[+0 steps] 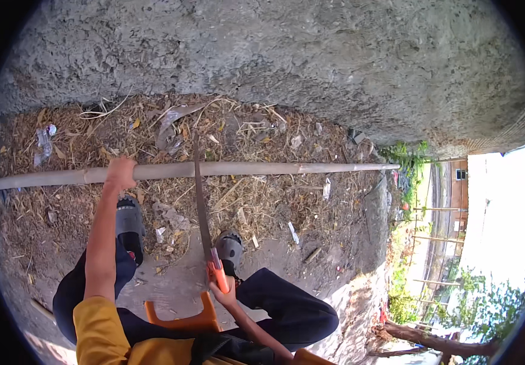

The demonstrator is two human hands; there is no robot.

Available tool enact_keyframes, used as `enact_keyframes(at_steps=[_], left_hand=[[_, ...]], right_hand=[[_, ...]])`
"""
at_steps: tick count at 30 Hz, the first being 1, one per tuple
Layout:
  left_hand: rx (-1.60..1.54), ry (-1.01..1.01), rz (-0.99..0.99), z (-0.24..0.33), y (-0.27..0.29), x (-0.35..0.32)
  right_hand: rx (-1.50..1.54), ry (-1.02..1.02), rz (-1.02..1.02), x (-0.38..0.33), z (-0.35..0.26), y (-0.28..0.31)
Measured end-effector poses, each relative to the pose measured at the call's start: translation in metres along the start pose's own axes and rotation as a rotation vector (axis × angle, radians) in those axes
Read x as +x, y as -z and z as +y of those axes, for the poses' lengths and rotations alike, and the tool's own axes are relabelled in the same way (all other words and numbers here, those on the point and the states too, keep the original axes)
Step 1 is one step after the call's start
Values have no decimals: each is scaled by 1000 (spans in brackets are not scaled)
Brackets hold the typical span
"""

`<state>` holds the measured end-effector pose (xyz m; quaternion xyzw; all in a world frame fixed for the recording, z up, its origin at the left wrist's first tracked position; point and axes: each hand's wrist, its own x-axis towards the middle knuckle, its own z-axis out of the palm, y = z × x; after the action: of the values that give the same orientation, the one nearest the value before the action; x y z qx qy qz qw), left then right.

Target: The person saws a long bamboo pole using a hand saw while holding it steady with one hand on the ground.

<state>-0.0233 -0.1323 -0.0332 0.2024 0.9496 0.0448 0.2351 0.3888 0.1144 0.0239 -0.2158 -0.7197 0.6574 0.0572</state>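
A long pale bamboo pole (262, 168) lies across the ground from left to right. My left hand (120, 173) grips it near its left part, arm stretched out. My right hand (223, 289) holds the orange handle of a hand saw (202, 210). The saw's long narrow blade reaches forward and crosses the pole right of my left hand. Both my feet in grey shoes rest on the dirt, one (129, 220) under my left arm, the other (231, 246) beside the saw handle.
I sit on an orange plastic stool (180, 319). A rough grey concrete wall (274, 55) rises beyond the pole. Dry leaves, straw and scraps of litter (171, 128) cover the ground. A fence and green plants (408, 286) stand at the right.
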Motion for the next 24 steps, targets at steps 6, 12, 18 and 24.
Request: enact_keyframes(at_steps=[6, 12, 18, 24], left_hand=[[56, -86, -82, 25, -15, 35], [126, 12, 41, -6, -23, -4], [83, -92, 4, 38, 13, 12], [107, -68, -14, 21, 14, -9]], right_hand=[[30, -58, 40, 71, 7, -10], [-44, 56, -17, -21, 8, 6], [84, -101, 64, 84, -13, -12], [18, -24, 69, -29, 10, 1]])
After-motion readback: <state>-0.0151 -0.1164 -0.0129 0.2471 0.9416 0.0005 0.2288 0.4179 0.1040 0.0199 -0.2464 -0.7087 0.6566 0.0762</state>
